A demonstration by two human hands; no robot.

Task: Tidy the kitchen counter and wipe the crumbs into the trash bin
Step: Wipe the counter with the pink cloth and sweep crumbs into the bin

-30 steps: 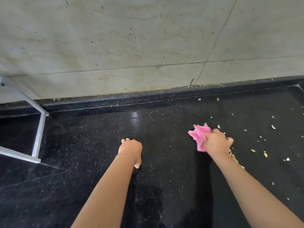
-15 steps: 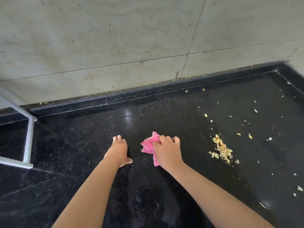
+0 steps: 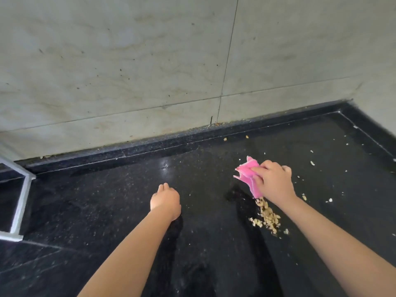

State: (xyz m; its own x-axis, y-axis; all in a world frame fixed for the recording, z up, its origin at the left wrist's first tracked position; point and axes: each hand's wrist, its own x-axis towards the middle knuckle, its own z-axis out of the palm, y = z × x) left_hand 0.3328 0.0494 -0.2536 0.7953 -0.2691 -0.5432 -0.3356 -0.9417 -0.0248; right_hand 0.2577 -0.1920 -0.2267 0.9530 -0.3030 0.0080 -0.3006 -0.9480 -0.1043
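Note:
My right hand (image 3: 273,182) grips a crumpled pink cloth (image 3: 247,174) and holds it against the black granite counter (image 3: 107,211). Just below that hand lies a small heap of pale crumbs (image 3: 266,217), touching the cloth's lower edge. More loose crumbs (image 3: 312,162) are scattered to the right, toward the corner. My left hand (image 3: 166,200) rests on the counter at the middle with its fingers curled under, holding nothing. No trash bin is in view.
A pale tiled wall (image 3: 128,71) rises behind the counter and another closes the right corner. A white metal frame (image 3: 21,200) stands on the counter at the far left. A few crumbs (image 3: 225,139) lie along the back ledge.
My right hand has carried the pink cloth from beside my left hand back to the right, above the crumb heap. My left hand has stayed put, its fingers now curled.

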